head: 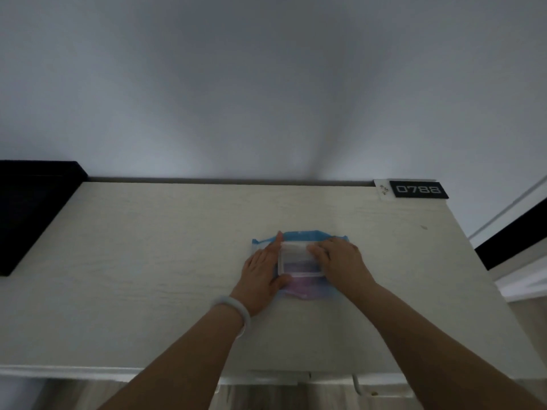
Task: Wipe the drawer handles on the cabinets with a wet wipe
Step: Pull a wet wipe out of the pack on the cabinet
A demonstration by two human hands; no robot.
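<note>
Wipe pack (299, 261) flat on the cabinet top (148, 261), near the middle, between both hands. Left hand (262, 275) laid along the left side of the pack, fingers straight and pressing, thumb at the near corner; holding nothing, only pinning the pack, probably so that it does not slide. Right hand (340, 261) on the right side, fingers bent over the white lid (297, 258); cannot tell if pinching the lid or a wipe, or only touching. Lid seems lifted, but too blurred to be sure. No wipe visible outside the pack.

Judged step: taking out one wipe, so the wiping itself not yet begun. One handle (356, 384) just visible under the near edge of the top, on the right, well apart from both hands.

Number plate (418, 189) at the far right corner. Bracelet (233, 310) on the left wrist.
</note>
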